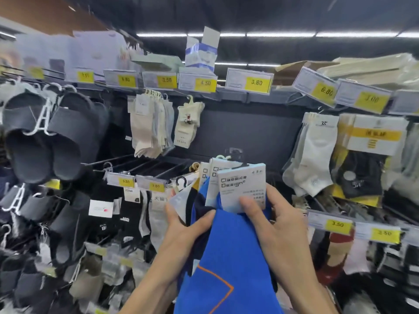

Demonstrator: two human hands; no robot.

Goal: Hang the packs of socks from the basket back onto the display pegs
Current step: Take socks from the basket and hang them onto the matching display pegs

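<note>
Now gripping the packs of socks [229,241] upright before the display [249,132], with the right grip [278,223] pinching the front card [242,184] and the left grip [183,225] closed around the blue fabric [226,279], hooks [235,158] on top, bare pegs [145,166] lying up-left, nearer to the left grip.

1 wide-angle head view, close, forward toward the display wall [249,132]

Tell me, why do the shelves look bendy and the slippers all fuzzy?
In the head view the wide lens bows the shelf rail down at both sides; the black slippers near the left edge are blurred, while the label of the sock pack in the middle reads sharply; the ceiling lights glare as white strips.
</note>
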